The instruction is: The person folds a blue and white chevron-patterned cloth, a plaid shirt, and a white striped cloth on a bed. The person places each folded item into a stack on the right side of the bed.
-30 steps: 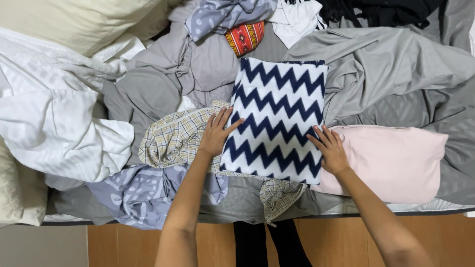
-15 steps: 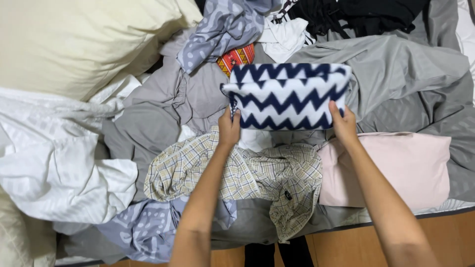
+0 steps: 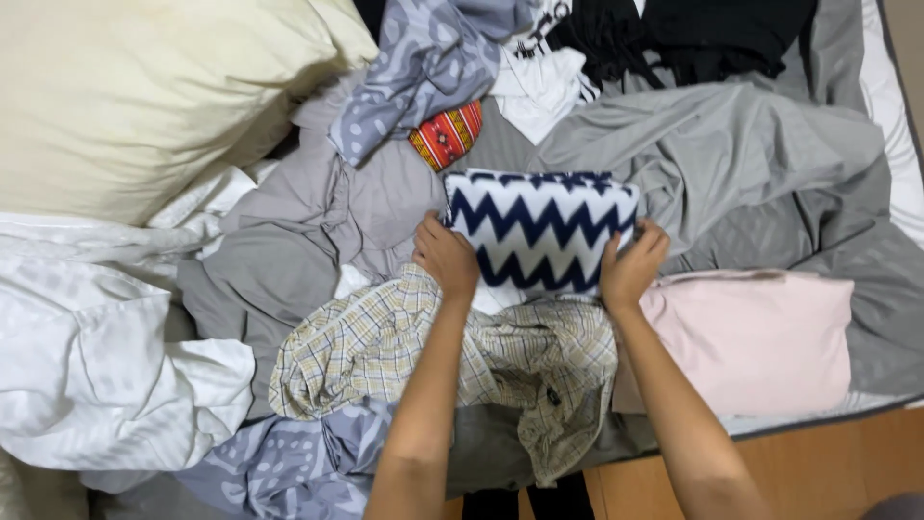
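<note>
A folded navy-and-white zigzag cloth [image 3: 544, 228] lies on the grey bedsheet [image 3: 731, 164]. My left hand [image 3: 446, 257] grips its left edge and my right hand [image 3: 632, 265] grips its right edge. Under my forearms spreads a crumpled beige plaid shirt [image 3: 385, 351]. A folded pale pink garment [image 3: 760, 337] lies just right of my right wrist.
A cream pillow [image 3: 144, 96] fills the upper left, with white bedding [image 3: 96, 366] below it. A grey-blue dotted cloth [image 3: 423, 67], a red patterned item [image 3: 446, 135], white and black clothes [image 3: 674, 39] lie at the top. Wooden floor [image 3: 828, 472] shows beyond the bed edge.
The zigzag cloth was folded in half from a tall rectangle to a short one and moved away from me. Both hands went from its lower corners to gripping its sides.
</note>
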